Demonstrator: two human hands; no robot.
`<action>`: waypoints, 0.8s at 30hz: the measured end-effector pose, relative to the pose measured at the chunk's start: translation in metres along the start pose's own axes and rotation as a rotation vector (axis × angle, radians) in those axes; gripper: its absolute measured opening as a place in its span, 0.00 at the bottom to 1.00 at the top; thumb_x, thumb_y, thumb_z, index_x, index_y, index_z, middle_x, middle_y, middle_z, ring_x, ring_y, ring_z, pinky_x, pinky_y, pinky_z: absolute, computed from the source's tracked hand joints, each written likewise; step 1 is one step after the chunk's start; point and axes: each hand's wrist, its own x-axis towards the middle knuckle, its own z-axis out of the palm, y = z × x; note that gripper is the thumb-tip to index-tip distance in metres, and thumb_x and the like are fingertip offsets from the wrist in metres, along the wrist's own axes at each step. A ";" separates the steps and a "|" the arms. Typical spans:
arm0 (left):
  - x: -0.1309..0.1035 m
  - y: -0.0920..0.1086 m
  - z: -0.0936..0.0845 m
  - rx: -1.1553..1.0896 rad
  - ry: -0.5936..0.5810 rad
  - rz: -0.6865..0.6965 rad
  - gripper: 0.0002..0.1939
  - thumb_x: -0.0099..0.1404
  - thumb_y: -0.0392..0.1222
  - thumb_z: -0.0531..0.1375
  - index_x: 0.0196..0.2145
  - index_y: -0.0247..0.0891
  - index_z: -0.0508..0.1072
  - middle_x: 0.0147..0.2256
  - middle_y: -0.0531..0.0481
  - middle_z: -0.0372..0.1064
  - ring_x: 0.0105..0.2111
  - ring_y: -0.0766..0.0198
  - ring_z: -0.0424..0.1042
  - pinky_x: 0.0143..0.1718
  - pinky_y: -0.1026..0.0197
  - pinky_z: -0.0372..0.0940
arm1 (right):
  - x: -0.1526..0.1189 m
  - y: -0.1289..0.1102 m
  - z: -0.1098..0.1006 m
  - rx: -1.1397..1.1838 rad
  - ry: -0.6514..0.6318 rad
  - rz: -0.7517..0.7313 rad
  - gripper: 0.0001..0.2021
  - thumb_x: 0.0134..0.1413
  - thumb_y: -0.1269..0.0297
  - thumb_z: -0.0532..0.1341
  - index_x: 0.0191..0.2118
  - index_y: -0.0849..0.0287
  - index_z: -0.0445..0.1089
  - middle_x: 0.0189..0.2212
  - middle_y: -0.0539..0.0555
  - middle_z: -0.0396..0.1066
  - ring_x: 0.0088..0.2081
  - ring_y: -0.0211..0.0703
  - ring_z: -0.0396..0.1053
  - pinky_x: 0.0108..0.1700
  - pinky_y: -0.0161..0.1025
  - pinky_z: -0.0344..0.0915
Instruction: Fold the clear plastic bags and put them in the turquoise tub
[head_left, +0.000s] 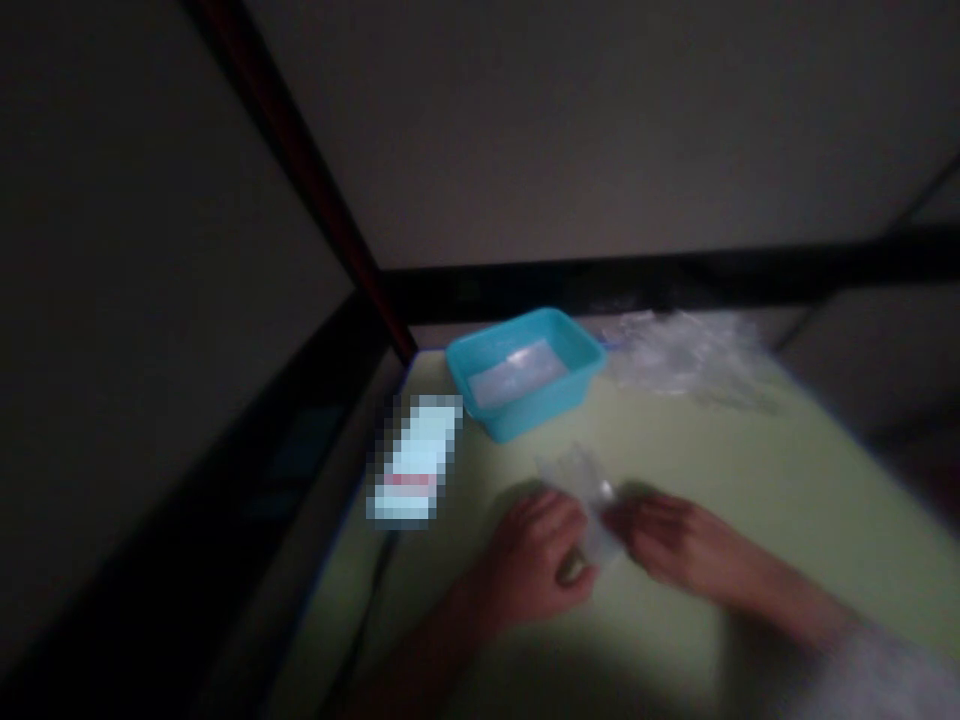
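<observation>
A small clear plastic bag (pixel 577 478) lies between my two hands, low over the table. My left hand (pixel 541 555) is curled at the bag's left side, thumb bent toward the fingers, touching the plastic. At its right edge my right hand (pixel 664 540) pinches the bag with closed fingers. Beyond them stands a turquoise basket (pixel 540 411) with flat, whitish plastic packets (pixel 519 374) inside. The picture is dim and blurred, so the bag's contents cannot be made out.
A heap of clear plastic bags (pixel 682 350) lies at the table's back right. A pixelated bright phone-like device (pixel 416 462) with a dark cable (pixel 375 590) is on the left. The pale green table (pixel 750 460) meets a wall (pixel 600 130) behind.
</observation>
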 end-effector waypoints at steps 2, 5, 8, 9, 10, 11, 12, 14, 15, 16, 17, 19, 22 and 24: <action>-0.002 -0.001 -0.002 0.004 -0.004 0.046 0.22 0.53 0.50 0.60 0.43 0.35 0.70 0.41 0.43 0.71 0.43 0.55 0.69 0.46 0.52 0.64 | 0.001 -0.001 0.000 0.009 0.012 0.032 0.10 0.61 0.74 0.50 0.38 0.63 0.68 0.33 0.57 0.75 0.33 0.43 0.71 0.37 0.42 0.68; -0.004 -0.003 0.000 0.036 0.013 0.084 0.21 0.57 0.50 0.58 0.45 0.34 0.70 0.42 0.42 0.72 0.44 0.55 0.70 0.48 0.51 0.64 | 0.001 -0.001 -0.001 0.023 0.027 0.074 0.10 0.61 0.73 0.49 0.36 0.61 0.67 0.28 0.55 0.73 0.29 0.42 0.70 0.32 0.41 0.68; -0.004 -0.004 0.005 0.065 0.038 0.079 0.11 0.63 0.36 0.53 0.42 0.36 0.72 0.39 0.44 0.74 0.42 0.60 0.72 0.46 0.56 0.66 | -0.001 0.000 -0.002 0.068 0.020 0.069 0.08 0.62 0.67 0.51 0.37 0.60 0.67 0.31 0.56 0.73 0.31 0.42 0.70 0.33 0.42 0.68; -0.003 -0.004 0.006 0.057 0.051 0.064 0.12 0.64 0.32 0.51 0.41 0.36 0.72 0.38 0.45 0.74 0.41 0.62 0.72 0.44 0.57 0.67 | -0.001 0.002 -0.002 0.087 0.007 0.057 0.08 0.62 0.64 0.52 0.38 0.60 0.67 0.34 0.57 0.74 0.33 0.43 0.71 0.35 0.42 0.68; -0.003 -0.004 0.007 0.040 0.068 0.046 0.13 0.64 0.31 0.50 0.40 0.36 0.73 0.37 0.45 0.74 0.39 0.62 0.73 0.43 0.58 0.68 | -0.001 0.003 -0.002 0.105 -0.008 0.045 0.09 0.62 0.61 0.53 0.40 0.60 0.67 0.38 0.58 0.74 0.37 0.44 0.71 0.37 0.43 0.69; -0.003 -0.004 0.008 0.017 0.085 0.027 0.14 0.64 0.30 0.50 0.39 0.36 0.74 0.36 0.45 0.74 0.38 0.62 0.73 0.42 0.58 0.68 | -0.001 0.005 -0.001 0.119 -0.016 0.039 0.10 0.61 0.60 0.54 0.41 0.60 0.67 0.41 0.59 0.73 0.40 0.45 0.71 0.40 0.44 0.68; -0.003 -0.004 0.008 -0.007 0.098 0.009 0.14 0.64 0.30 0.50 0.38 0.36 0.74 0.36 0.45 0.75 0.38 0.62 0.74 0.41 0.58 0.69 | -0.002 0.006 0.000 0.128 -0.015 0.038 0.10 0.62 0.61 0.54 0.42 0.60 0.67 0.42 0.58 0.73 0.42 0.45 0.71 0.42 0.44 0.68; -0.003 -0.005 0.008 -0.050 0.114 -0.016 0.14 0.64 0.30 0.50 0.38 0.36 0.75 0.35 0.46 0.75 0.36 0.62 0.74 0.40 0.59 0.69 | -0.003 0.010 0.004 0.151 0.004 0.048 0.09 0.63 0.65 0.52 0.42 0.60 0.67 0.42 0.57 0.73 0.44 0.44 0.70 0.44 0.44 0.67; -0.003 -0.005 0.008 -0.074 0.119 -0.028 0.14 0.64 0.30 0.50 0.38 0.37 0.75 0.35 0.46 0.75 0.36 0.63 0.74 0.40 0.59 0.69 | -0.003 0.011 0.006 0.172 0.015 0.057 0.09 0.63 0.67 0.51 0.42 0.60 0.67 0.41 0.57 0.74 0.43 0.43 0.71 0.43 0.43 0.67; -0.004 -0.006 0.008 -0.101 0.125 -0.041 0.14 0.64 0.30 0.50 0.38 0.37 0.75 0.35 0.46 0.75 0.36 0.63 0.74 0.39 0.60 0.69 | -0.004 0.013 0.007 0.200 0.022 0.073 0.10 0.64 0.67 0.49 0.43 0.60 0.67 0.39 0.57 0.74 0.41 0.42 0.71 0.42 0.42 0.68; -0.004 -0.006 0.008 -0.131 0.132 -0.059 0.14 0.64 0.30 0.51 0.38 0.37 0.75 0.35 0.46 0.75 0.36 0.63 0.74 0.39 0.61 0.69 | -0.004 0.013 0.008 0.233 0.022 0.099 0.11 0.64 0.67 0.49 0.43 0.60 0.67 0.37 0.56 0.74 0.38 0.42 0.72 0.40 0.41 0.68; -0.004 -0.008 0.008 -0.198 0.147 -0.111 0.13 0.63 0.30 0.52 0.38 0.37 0.76 0.36 0.47 0.75 0.35 0.64 0.74 0.38 0.62 0.69 | -0.003 0.014 0.009 0.308 0.021 0.188 0.11 0.64 0.64 0.48 0.42 0.59 0.67 0.33 0.55 0.74 0.34 0.41 0.72 0.37 0.39 0.67; 0.000 -0.012 0.009 -0.294 0.167 -0.213 0.11 0.62 0.31 0.54 0.32 0.36 0.76 0.31 0.48 0.74 0.31 0.64 0.72 0.33 0.64 0.68 | 0.001 0.014 0.009 0.440 0.042 0.398 0.11 0.63 0.62 0.50 0.35 0.58 0.67 0.25 0.50 0.70 0.26 0.39 0.69 0.28 0.35 0.64; 0.005 -0.014 0.010 -0.356 0.173 -0.304 0.11 0.60 0.30 0.55 0.25 0.35 0.75 0.26 0.50 0.72 0.27 0.66 0.70 0.29 0.65 0.65 | 0.006 0.014 0.010 0.543 0.080 0.546 0.12 0.62 0.61 0.51 0.30 0.58 0.64 0.21 0.48 0.66 0.22 0.36 0.64 0.23 0.33 0.59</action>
